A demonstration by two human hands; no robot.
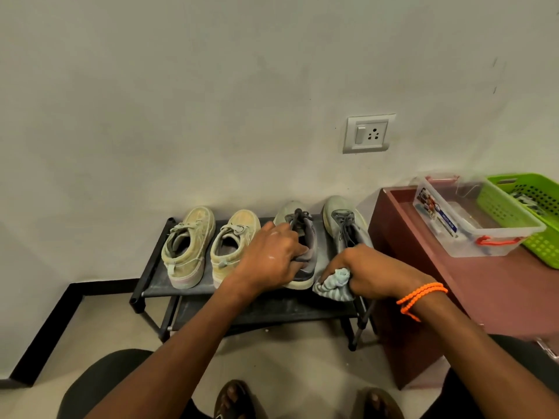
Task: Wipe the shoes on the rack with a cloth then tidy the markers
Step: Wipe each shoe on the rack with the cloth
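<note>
A low black shoe rack (151, 285) stands against the wall with two pairs on its top shelf. On the left sit two beige canvas shoes (187, 246), on the right two grey sneakers. My left hand (272, 255) grips the left grey sneaker (298, 219) at its collar. My right hand (369, 270) holds a bunched pale blue cloth (335, 285) against the heel of the right grey sneaker (341, 219). Markers are not clearly visible; dark items lie in the green basket (514, 213).
A maroon cabinet (496, 285) stands right of the rack, carrying a clear plastic box (472, 234) with orange latches and the green basket. A wall socket (367, 134) is above the rack. My sandalled feet (233, 400) are on the beige floor below.
</note>
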